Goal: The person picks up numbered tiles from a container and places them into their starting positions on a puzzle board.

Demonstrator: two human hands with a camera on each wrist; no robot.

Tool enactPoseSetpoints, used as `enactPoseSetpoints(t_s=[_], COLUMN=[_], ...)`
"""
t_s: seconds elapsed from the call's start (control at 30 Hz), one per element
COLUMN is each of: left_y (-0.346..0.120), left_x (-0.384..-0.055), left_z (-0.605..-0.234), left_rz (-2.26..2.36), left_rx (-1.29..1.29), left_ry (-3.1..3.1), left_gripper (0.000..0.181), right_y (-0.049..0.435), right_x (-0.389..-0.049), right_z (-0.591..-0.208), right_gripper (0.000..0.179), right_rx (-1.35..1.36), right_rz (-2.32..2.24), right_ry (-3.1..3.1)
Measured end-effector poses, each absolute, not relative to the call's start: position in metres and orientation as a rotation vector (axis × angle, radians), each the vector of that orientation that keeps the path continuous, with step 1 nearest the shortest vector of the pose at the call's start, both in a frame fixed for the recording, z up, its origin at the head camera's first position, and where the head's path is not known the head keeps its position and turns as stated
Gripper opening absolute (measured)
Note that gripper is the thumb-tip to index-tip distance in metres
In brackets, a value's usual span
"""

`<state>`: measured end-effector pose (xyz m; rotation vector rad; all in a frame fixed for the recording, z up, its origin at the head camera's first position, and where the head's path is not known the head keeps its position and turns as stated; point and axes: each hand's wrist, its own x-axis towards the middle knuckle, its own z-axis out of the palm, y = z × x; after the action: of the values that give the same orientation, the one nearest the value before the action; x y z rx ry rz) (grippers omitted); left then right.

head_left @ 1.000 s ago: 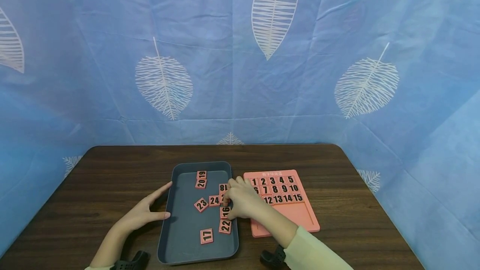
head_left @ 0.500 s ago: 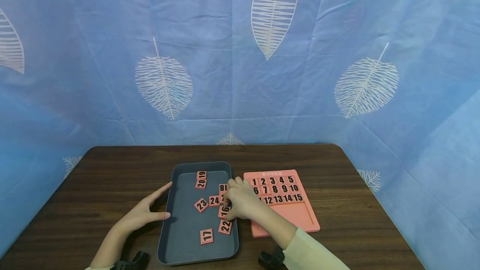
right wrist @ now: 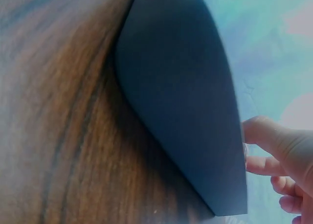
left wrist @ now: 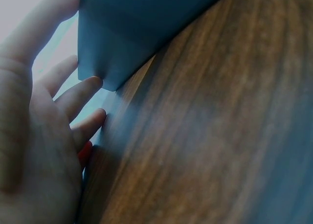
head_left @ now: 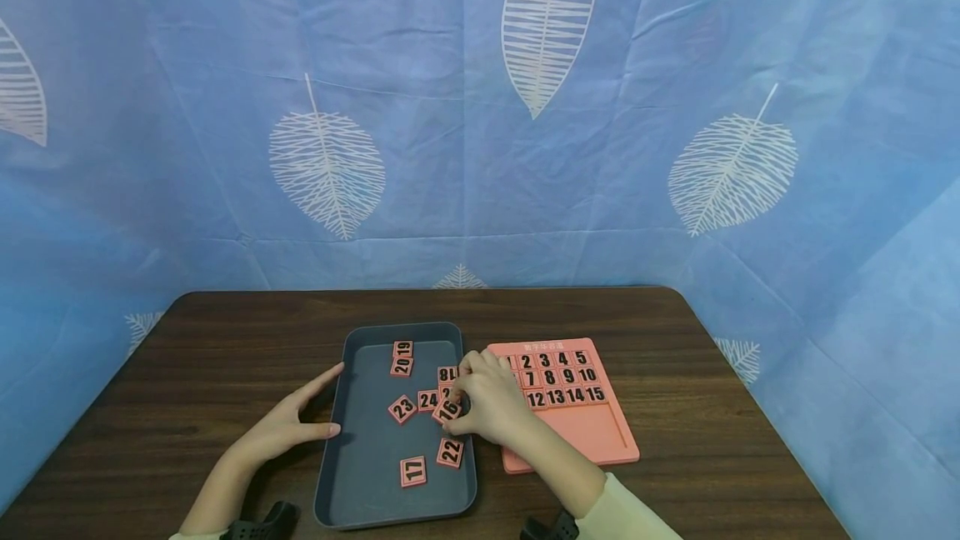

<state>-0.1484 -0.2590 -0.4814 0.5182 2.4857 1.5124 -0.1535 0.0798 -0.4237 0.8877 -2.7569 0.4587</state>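
Tiles 1–15 seated in board [head_left: 592, 432]. Tile 16 [head_left: 447, 410] pinched by right hand [head_left: 491, 407] fingers over tray [head_left: 360, 482]; 17–24 remain. Left hand [head_left: 281, 427] flat, fingers straight, against tray wall.

Tile 16 [head_left: 447, 410]: pink square, black digits, tilted, lifted at the right side of the grey tray [head_left: 360, 473], pinched by the right hand [head_left: 487, 407].
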Motion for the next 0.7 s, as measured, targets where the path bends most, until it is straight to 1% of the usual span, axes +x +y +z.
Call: enactPoseSetpoints(t_s=[0.33,0.5,0.7], left_y=[-0.258,-0.258,-0.259], left_x=[-0.148,-0.148,-0.149], left_z=[-0.479,-0.48,-0.48], left_rz=[1.517,1.511,1.527], left_rx=[0.51,0.513,0.533], left_ry=[2.479,2.482,2.472], left_gripper=[0.084,0.084,0.083], right_y=[0.1,0.115,0.131], right_x=[-0.141,-0.136,-0.131], right_z=[-0.412,-0.413,-0.415], right_gripper=[0.027,0.028,0.03], right_rx=[0.713,0.593,0.452], right_rz=[0.55,0.611,0.563], right_ry=[-2.748,-2.725,-2.735])
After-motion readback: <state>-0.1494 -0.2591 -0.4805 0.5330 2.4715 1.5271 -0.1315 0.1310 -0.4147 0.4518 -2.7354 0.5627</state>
